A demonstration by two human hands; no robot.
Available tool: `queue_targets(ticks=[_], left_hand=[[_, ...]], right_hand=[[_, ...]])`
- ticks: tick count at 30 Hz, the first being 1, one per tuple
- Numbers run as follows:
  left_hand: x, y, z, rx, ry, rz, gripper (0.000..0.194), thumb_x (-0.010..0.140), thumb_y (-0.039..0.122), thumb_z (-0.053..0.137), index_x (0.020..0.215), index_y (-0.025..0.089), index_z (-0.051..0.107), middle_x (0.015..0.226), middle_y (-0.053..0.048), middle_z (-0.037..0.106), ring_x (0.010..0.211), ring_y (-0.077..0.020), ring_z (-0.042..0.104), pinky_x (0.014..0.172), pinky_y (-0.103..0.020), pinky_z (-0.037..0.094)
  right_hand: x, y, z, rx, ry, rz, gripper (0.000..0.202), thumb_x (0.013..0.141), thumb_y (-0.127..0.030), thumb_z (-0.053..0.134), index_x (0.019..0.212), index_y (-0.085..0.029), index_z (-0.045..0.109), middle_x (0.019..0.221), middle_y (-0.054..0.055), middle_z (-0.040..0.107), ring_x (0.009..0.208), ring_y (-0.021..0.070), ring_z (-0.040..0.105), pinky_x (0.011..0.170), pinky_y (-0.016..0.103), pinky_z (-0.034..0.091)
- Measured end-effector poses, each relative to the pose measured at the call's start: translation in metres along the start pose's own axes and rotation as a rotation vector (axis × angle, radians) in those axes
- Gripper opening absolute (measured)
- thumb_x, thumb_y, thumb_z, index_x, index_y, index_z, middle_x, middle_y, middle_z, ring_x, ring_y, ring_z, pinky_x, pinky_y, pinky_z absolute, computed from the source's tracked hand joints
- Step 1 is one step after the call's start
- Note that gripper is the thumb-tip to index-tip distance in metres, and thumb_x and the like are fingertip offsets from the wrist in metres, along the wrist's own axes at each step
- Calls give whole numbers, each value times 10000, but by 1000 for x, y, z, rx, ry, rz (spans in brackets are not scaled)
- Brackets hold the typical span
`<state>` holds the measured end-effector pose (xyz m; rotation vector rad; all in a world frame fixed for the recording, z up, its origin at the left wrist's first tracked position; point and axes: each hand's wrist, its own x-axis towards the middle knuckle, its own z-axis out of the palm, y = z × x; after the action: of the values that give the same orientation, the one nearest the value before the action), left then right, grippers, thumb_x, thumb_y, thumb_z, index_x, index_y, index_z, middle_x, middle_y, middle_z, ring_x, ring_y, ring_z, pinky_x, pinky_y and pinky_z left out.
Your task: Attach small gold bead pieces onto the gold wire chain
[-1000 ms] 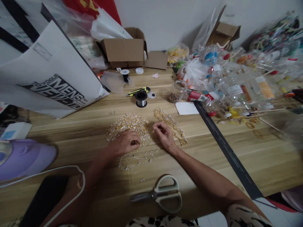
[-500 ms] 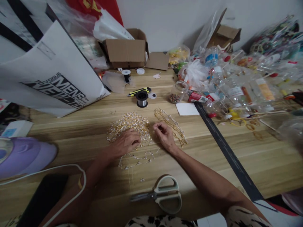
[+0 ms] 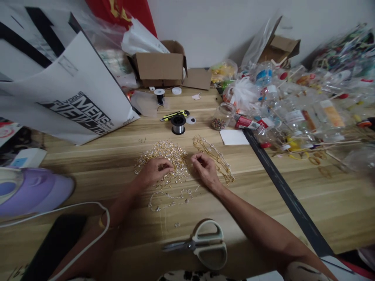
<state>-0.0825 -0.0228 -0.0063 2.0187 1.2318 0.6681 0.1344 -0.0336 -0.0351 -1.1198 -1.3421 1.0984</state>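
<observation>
At lower left I see a white cord [image 3: 99, 203] crossing the left forearm; it could snag if that arm swings; left of centre, the left hand [image 3: 154, 171] curls over the near edge of the heap of gold and silver beads [image 3: 166, 150], and I cannot tell whether its fingers pinch anything; a brushing wrist could scatter loose pieces toward the silver chain [image 3: 172, 203] below; at bottom centre, scissors [image 3: 191, 244] lie near enough for a forearm to nudge; just right of the heap, the right hand [image 3: 206, 169] is loosely curled, its grip also unreadable to me; a sideways slip might tangle the gold and silver strands [image 3: 218, 160] beside it.

The bench [image 3: 260, 183] is pale, streaky wood; a purple appliance [image 3: 43, 191] sits at left, a paper bag [image 3: 73, 89] at upper left, an open carton [image 3: 159, 66] at upper centre before a grey wall [image 3: 211, 27]; clear bottles [image 3: 295, 113] crowd the upper right, and a dark strip [image 3: 281, 191] runs toward lower right.
</observation>
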Motion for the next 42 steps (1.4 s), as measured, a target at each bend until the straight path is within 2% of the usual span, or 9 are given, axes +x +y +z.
queue_targets(ticks=[3,7,19,33,38,42], left_hand=[[0,-1,1,-97,16,-113,119,764,259,635,740,154,685,722,-24,697,671,-141,612,625,-243,464],[-1,-4,2,-206,17,-186,164,756,305,649,769,148,696,733,-29,712,673,-148,630,628,-246,480],[0,-4,3,-255,60,-172,170,734,284,658,803,134,699,757,-56,715,674,-151,634,645,-261,493],[-1,-6,3,-80,18,-42,65,710,161,643,754,156,690,691,-15,677,631,-123,605,605,-226,475],[-4,-5,3,174,-27,63,91,720,116,613,734,178,678,689,-12,657,670,-144,582,654,-254,448],[-5,0,1,361,-60,82,109,730,95,603,702,187,654,678,-8,632,693,-162,558,667,-272,413]], right_hand=[[0,1,0,2,-9,-1,183,819,-349,588,755,-178,574,667,-3,538,629,128,501,528,225,378],[0,-1,1,5,-9,8,177,817,-346,583,757,-180,580,681,1,546,628,130,502,522,227,377],[1,-3,1,11,-17,32,179,812,-350,589,750,-182,581,658,-3,542,590,125,483,516,234,371],[-1,-3,2,-9,-17,29,197,802,-365,606,742,-179,581,639,-7,525,589,127,476,520,236,366],[-1,-4,2,-7,-20,28,189,806,-354,599,740,-178,578,639,-8,525,595,126,478,525,236,373],[-1,-4,2,-3,-25,33,188,801,-355,600,740,-179,579,634,-13,524,591,125,482,526,236,377]])
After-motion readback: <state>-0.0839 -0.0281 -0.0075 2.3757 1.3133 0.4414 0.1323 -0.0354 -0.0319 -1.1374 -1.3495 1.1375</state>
